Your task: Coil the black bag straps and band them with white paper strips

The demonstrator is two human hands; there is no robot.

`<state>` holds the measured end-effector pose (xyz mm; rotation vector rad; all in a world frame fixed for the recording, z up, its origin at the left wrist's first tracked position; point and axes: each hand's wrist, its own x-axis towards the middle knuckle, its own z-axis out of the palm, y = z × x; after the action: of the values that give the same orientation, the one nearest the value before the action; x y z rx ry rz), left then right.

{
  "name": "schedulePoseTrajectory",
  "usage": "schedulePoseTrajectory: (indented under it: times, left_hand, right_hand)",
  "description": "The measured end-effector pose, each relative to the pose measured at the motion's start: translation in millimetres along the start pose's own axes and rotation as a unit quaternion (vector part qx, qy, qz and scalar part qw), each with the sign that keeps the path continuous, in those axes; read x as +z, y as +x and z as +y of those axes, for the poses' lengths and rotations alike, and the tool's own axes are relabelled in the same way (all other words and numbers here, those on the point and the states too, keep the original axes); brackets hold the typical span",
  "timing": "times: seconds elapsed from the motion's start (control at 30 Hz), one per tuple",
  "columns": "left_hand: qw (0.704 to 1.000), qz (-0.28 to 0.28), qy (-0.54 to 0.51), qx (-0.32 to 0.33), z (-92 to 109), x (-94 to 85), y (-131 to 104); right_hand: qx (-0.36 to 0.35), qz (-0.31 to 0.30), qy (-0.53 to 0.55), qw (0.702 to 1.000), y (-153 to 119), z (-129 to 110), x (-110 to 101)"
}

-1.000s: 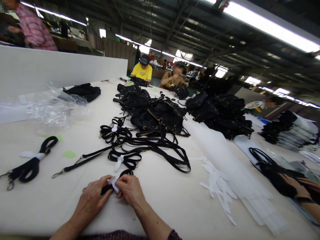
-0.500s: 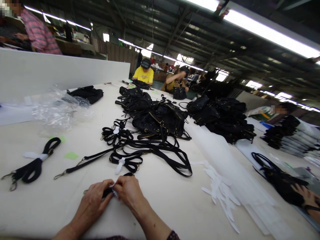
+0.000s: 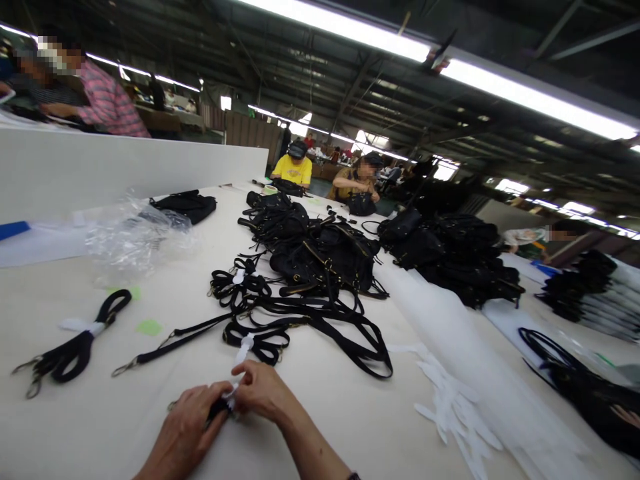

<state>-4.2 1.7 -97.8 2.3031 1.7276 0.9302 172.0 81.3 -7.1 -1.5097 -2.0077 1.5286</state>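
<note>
Near the table's front edge my left hand (image 3: pixel 186 427) is closed around a folded black strap (image 3: pixel 217 411), most of it hidden under my fingers. My right hand (image 3: pixel 264 393) pinches a white strip (image 3: pixel 232 396) that goes around the strap. Just beyond my hands lies a strap bundle (image 3: pixel 265 343) bound with a white band. Behind it is another banded bundle (image 3: pixel 235 283), with loose black straps (image 3: pixel 350 330) spreading to the right. A third banded strap (image 3: pixel 77 347) with metal hooks rests at the left.
Black bags (image 3: pixel 325 257) are heaped mid-table, with another pile (image 3: pixel 450 250) to the right. Loose white strips (image 3: pixel 450 400) lie beside long white sheets (image 3: pixel 450 320). Clear plastic (image 3: pixel 135 243) sits at left, before a white partition (image 3: pixel 125 160). Co-workers sit across the table; a co-worker's hand (image 3: pixel 627 417) shows at right.
My right hand has shifted slightly up and to the right at the strip, its fingers bent differently. My left hand still holds the strap. The whole view has tilted upward a little.
</note>
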Motion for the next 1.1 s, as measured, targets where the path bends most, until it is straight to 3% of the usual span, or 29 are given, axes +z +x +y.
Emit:
schedulePoseTrajectory:
  times: [0.1,0.2,0.3,0.4,0.57,0.67,0.77,0.9,1.0,1.1]
  left_hand:
    - [1.0,0.014,0.008,0.014,-2.4,3.4,-1.3]
    - [0.999,0.033,0.007,0.006,-5.1,7.2,-2.2]
    - [0.999,0.041,0.008,-0.006,-8.8,9.7,-2.4]
    - [1.0,0.027,0.001,-0.009,-10.5,9.1,-1.3]
    - [1.0,0.013,0.002,-0.025,-4.5,6.7,0.4]
    - [0.999,0.025,0.021,-0.011,-3.7,7.5,-0.2]
    - [0.998,0.027,0.038,0.031,-7.4,6.7,0.5]
    - [0.998,-0.036,0.009,0.045,-6.7,1.2,5.8]
    - [0.994,-0.088,-0.067,0.003,0.6,-3.3,11.4]
    - [0.961,-0.128,-0.212,-0.125,9.4,-8.1,20.4]
  right_hand:
    - [0.063,-0.069,0.08,0.992,7.9,2.0,-5.1]
    - [0.056,-0.076,0.018,0.995,9.5,-2.0,-7.0]
    - [0.007,-0.032,-0.13,0.991,2.9,-8.5,-6.3]
    - [-0.06,0.054,-0.241,0.967,-6.2,-11.3,-1.8]
    - [-0.161,0.128,-0.303,0.931,-15.0,-5.2,9.9]
    - [-0.23,0.144,-0.256,0.928,-20.1,1.2,17.1]
    - [-0.294,0.173,-0.128,0.931,-28.5,9.9,22.8]
    - [-0.307,0.237,0.071,0.919,-43.9,20.7,20.9]
    - [-0.315,0.246,0.102,0.911,-58.3,22.0,13.3]
    - [-0.322,0.232,0.113,0.911,-72.8,16.0,6.4]
